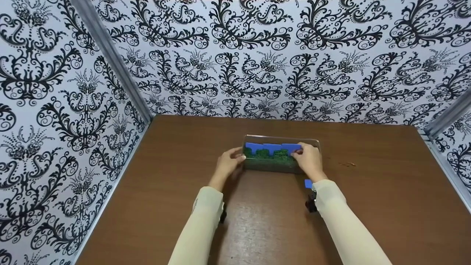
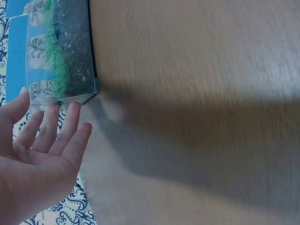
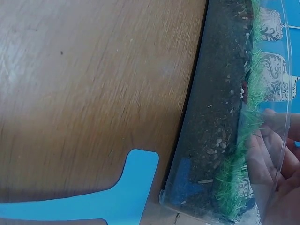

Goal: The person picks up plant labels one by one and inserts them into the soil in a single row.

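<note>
A clear plastic box [image 1: 270,166] of dark soil and green grass [image 1: 262,153] stands on the table. Inside it, blue T-shaped plant labels [image 1: 254,148] rise in a row along the back, their wide tops nearly end to end. My right hand [image 1: 308,159] reaches over the box and pinches the rightmost label [image 1: 289,147] between thumb and fingers. In the right wrist view, the fingers show partly through the clear wall. My left hand [image 1: 229,162] is at the box's left end, fingers loosely extended with fingertips right at the wall [image 2: 70,99].
Another blue T-shaped label [image 3: 140,178] lies on the wooden table [image 1: 265,221] in front of the box's right end. Brown crumbs [image 1: 347,164] lie to the right. Patterned walls [image 1: 257,73] border the table at the back and sides.
</note>
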`<state>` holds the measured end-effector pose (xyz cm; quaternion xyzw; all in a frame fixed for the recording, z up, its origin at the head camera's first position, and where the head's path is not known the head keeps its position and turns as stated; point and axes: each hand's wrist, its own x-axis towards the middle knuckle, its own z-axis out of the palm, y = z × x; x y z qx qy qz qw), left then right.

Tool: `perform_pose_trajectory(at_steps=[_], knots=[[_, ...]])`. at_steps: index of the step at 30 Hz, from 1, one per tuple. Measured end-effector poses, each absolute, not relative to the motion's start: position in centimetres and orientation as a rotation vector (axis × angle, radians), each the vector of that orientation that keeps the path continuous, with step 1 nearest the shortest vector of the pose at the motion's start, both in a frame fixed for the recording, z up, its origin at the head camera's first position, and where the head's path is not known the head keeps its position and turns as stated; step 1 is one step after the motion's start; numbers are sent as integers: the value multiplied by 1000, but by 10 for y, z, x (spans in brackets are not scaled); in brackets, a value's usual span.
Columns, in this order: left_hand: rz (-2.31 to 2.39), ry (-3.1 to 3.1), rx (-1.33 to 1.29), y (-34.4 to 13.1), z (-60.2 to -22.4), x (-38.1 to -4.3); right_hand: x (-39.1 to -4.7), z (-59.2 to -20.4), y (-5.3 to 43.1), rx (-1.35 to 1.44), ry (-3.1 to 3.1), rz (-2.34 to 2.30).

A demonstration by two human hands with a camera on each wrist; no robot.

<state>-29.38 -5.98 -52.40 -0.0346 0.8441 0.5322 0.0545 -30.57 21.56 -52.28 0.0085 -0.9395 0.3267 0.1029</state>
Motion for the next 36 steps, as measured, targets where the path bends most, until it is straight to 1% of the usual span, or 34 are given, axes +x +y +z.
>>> perform_pose_trajectory(at_steps=[9,36], knots=[[1565,2558,-120,-61,-526,-294,-307,-525,215,19,-2791,921],[1601,2573,-98,-60,-524,-293,-305,-523,215,35,-2820,903]])
